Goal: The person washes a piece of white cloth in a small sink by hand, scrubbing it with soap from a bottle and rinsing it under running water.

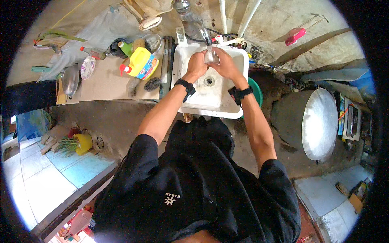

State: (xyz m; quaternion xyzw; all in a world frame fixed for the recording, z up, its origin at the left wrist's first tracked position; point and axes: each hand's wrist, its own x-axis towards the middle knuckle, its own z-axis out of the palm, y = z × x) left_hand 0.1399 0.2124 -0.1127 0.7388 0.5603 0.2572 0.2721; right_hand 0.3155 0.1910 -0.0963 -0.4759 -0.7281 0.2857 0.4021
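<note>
Both my hands reach into the far part of a white sink (245,69), under the metal faucet (205,35). My left hand (197,65) is closed around the left side of a small whitish object (210,57). My right hand (225,65) grips the same object from the right, its fingers curled at the top near the spout. The kind of object is too small and too covered by my fingers to tell. Below it lies the round drain (209,81). Each wrist wears a black strap.
Left of the sink, a counter (105,87) bears a yellow jug with a red cap (143,64), a dark scrubber (152,84) and a metal bowl (71,80). A green basin (256,97) stands partly behind the sink's right side. Further right is a large metal pot (320,124).
</note>
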